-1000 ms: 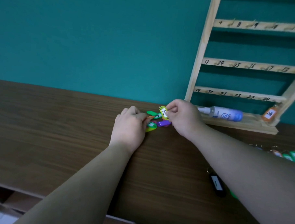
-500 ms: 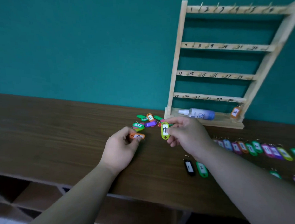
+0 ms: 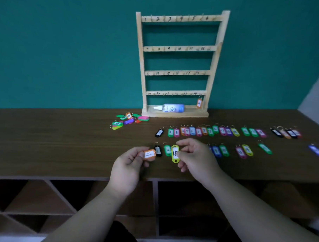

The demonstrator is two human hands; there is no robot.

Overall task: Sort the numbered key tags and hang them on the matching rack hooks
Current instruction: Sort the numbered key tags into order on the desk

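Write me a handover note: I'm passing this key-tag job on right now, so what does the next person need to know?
Left hand: pinches the orange tag marked 11.
Right hand: pinches a yellow-green tag; its number looks like 15.
Rack: one hanging orange tag at the bottom right, by 24; the other hooks look bare.
Table: back row and front row of tags are laid out; the unsorted pile is left of the rack base.
Left: place both held tags, sort the pile, hang everything.

A single head-worn view looks forward and down — hands (image 3: 197,157) close below, rack (image 3: 177,63) farther ahead against the wall.
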